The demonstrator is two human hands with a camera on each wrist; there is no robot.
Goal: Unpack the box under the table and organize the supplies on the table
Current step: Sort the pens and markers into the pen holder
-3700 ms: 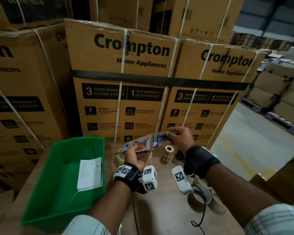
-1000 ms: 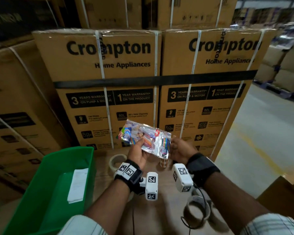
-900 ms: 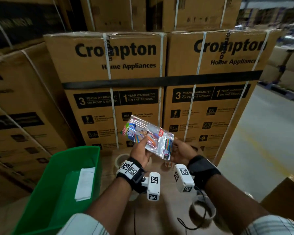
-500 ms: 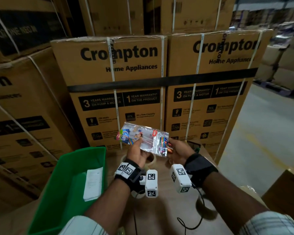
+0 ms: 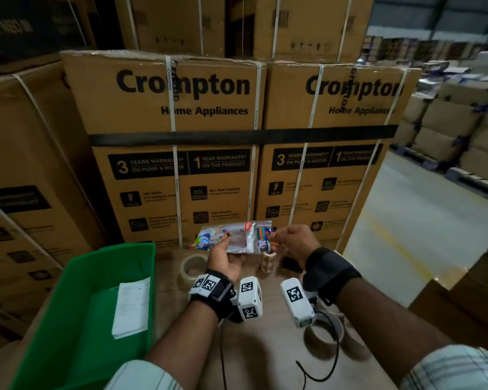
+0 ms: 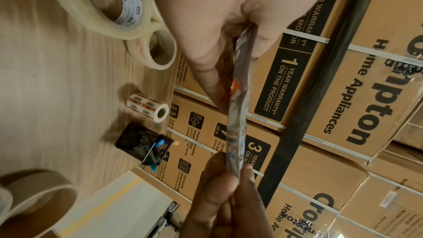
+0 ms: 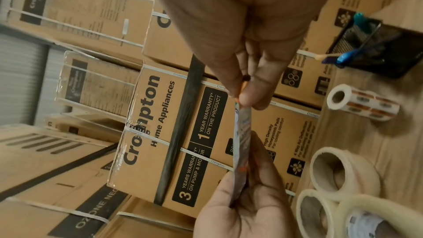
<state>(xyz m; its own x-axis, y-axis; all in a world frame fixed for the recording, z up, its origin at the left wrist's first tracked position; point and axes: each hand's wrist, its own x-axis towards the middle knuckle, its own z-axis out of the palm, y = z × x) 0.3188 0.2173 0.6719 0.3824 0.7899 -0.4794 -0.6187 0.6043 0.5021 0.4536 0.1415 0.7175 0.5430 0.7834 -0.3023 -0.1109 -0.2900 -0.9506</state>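
The packet (image 5: 234,237), a flat clear pouch of colourful stationery, hangs in the air above the far edge of the table (image 5: 265,347), stretched between both hands. Its long axis runs left to right across the person's front, nearly level. The left hand (image 5: 226,258) supports it from beneath at the left half, thumb on top and fingers under. The right hand (image 5: 292,240) pinches the right end, where an orange tip pokes out. Both grips are closed on the packet, and seen edge-on from either wrist it is a thin sliver.

The pen holder (image 6: 146,145) stands on the table just below and beyond the right end, so the right hand seems better placed for a set-down there. The green bin (image 5: 96,305) lies well to the left.

What the pouch holds is hard to make out. The box under the table is out of sight, and the tape rolls (image 7: 338,187) are partly cut off.
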